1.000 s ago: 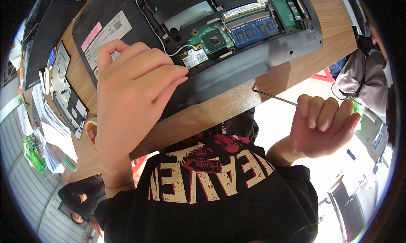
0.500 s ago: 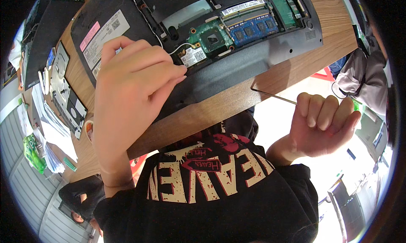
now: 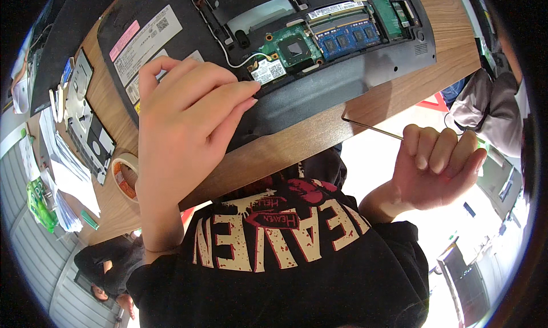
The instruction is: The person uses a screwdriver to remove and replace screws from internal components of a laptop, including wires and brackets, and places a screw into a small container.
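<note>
A black laptop [image 3: 337, 80] lies underside up on the wooden table, its inner parts uncovered. My left hand [image 3: 188, 114] hangs over its near edge, thumb and forefinger pinched at the corner of a small wireless card [image 3: 268, 72]. Anything between those fingertips is too small or hidden to make out. A white cable runs to that card. To its right sit a green circuit board and a blue memory module [image 3: 351, 38]. My right hand [image 3: 439, 162], off the table's near edge, is curled around a thin metal rod [image 3: 374, 128], like a screwdriver shaft, pointing left toward the table edge.
Left of the laptop lie a metal-and-black panel [image 3: 88, 122], a roll of tape [image 3: 125, 177] and white papers [image 3: 71, 179]. A dark device [image 3: 63, 60] stands at the far left. Grey cloth [image 3: 485, 108] hangs at the right. Another person [image 3: 108, 265] is at the lower left.
My left hand sits slightly further right in the picture, as does the laptop's inside, still pinched by the card. More of the tape roll shows. My right hand has hardly moved.
</note>
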Tool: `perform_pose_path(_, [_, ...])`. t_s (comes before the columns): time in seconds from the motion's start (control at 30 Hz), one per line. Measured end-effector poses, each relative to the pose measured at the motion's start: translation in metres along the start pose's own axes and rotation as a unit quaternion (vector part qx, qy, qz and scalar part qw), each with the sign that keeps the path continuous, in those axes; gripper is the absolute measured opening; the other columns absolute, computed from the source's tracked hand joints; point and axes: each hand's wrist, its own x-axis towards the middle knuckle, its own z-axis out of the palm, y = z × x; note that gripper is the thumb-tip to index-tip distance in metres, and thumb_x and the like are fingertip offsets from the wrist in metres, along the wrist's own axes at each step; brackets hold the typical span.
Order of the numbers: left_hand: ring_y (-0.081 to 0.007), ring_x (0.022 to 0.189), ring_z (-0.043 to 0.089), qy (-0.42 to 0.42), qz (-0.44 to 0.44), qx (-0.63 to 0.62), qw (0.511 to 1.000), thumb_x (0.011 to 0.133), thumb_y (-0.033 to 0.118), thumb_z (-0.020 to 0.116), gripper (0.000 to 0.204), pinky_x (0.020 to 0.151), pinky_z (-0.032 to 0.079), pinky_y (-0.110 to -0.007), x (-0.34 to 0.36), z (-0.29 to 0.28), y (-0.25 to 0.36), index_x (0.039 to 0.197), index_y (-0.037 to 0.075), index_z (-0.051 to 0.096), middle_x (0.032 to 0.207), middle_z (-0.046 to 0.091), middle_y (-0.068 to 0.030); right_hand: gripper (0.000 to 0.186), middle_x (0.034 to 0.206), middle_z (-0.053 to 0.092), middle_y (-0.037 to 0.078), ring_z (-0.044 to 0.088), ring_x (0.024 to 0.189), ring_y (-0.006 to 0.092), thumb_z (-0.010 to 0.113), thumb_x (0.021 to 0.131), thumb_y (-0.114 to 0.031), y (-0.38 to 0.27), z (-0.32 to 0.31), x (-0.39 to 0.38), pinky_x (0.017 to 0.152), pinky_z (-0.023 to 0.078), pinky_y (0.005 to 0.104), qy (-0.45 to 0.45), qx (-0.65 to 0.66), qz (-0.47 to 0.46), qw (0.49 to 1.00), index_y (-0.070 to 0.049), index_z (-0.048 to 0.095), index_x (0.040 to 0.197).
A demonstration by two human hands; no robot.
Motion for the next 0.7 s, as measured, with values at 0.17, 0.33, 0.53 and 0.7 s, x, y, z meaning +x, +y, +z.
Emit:
perform_pose_path(0.17, [-0.0167,0.075,0.057,0.003,-0.026,-0.042,0.999,0.071,0.009,0.072,0.015,0.08,0.037,-0.036,-0.006,0.002,0.001,0.084,0.011,0.068,0.079,0.061,0.0019,0.04,0.05,0.028,-0.004,0.02,0.045,0.0091,0.037,0.1,-0.031,-0.006,0.006,0.008,0.05,0.022,0.0285,-0.018,0.006,0.008,1.0,-0.017,0.032,0.063])
perform_pose_path(0.33, [-0.0179,0.076,0.058,0.005,-0.064,-0.091,0.994,0.073,0.01,0.07,0.013,0.079,0.037,-0.036,-0.008,0.004,-0.001,0.085,0.011,0.068,0.079,0.061,0.0011,0.039,0.05,0.03,-0.004,0.023,0.045,0.0093,0.037,0.1,-0.032,-0.01,0.016,0.02,0.05,0.024,0.0287,-0.066,0.004,0.009,0.998,-0.018,0.033,0.063])
perform_pose_path(0.53, [-0.0192,0.074,0.059,0.024,-0.059,-0.11,0.992,0.071,0.006,0.071,0.019,0.074,0.04,-0.032,-0.01,0.006,-0.002,0.089,0.009,0.07,0.078,0.062,-0.0035,0.04,0.049,0.03,-0.004,0.022,0.044,0.0091,0.039,0.098,-0.031,0.006,0.042,0.039,0.049,0.022,0.0283,-0.12,0.035,0.022,0.992,-0.018,0.033,0.061])
perform_pose_path(0.7, [-0.0201,0.073,0.059,0.042,-0.058,-0.106,0.992,0.071,0.008,0.071,0.017,0.074,0.041,-0.032,-0.012,0.008,-0.004,0.088,0.01,0.069,0.078,0.063,-0.0029,0.041,0.045,0.025,-0.006,0.015,0.039,0.0078,0.037,0.099,-0.032,0.031,0.061,0.045,0.045,0.017,0.0266,-0.153,0.09,0.026,0.984,-0.018,0.033,0.061])
